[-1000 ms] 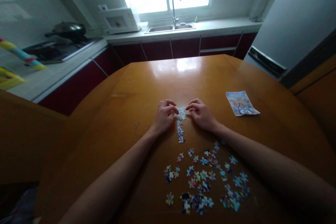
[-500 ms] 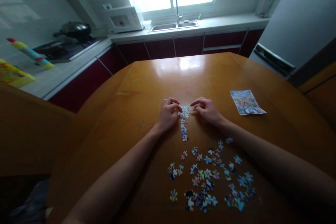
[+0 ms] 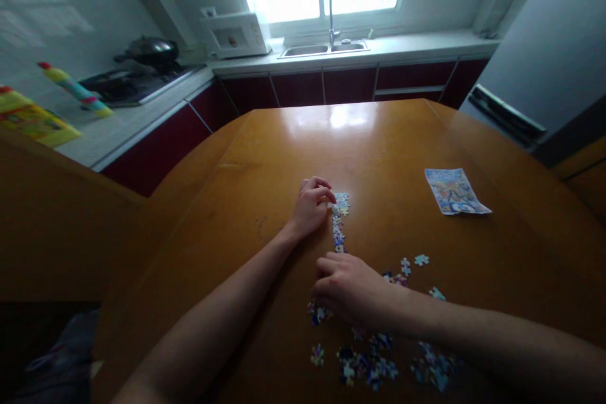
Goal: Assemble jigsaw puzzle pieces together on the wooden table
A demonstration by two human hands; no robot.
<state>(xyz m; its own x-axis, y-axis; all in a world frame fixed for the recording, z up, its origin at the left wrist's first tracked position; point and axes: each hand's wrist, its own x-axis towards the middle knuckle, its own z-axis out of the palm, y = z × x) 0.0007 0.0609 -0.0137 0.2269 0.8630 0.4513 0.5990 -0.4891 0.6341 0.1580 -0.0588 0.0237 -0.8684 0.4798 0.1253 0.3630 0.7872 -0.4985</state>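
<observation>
A partly joined jigsaw puzzle (image 3: 338, 225) lies on the table, a narrow strip with a wider block at its far end. My left hand (image 3: 312, 204) is at the left side of that block, its bent thumb and index finger against the edge. Nearer to me, my right hand (image 3: 348, 285) is over the loose jigsaw pieces (image 3: 367, 367), just below the strip's near end. Its fingers are curled down and closed, and the fingertips are hidden, so any piece in them cannot be seen. The hand and forearm cover part of the loose pieces.
A printed picture sheet (image 3: 455, 191) lies to the right on the wooden table (image 3: 284, 151). Beyond the table, a counter (image 3: 416, 40) holds a sink (image 3: 303, 50) and a white microwave (image 3: 237, 35). A stove with a dark pan (image 3: 150, 50) is at the left.
My right hand has left the right side of the puzzle's far block and come back toward me over the loose pieces. My left hand stays at the puzzle. The view has shifted slightly.
</observation>
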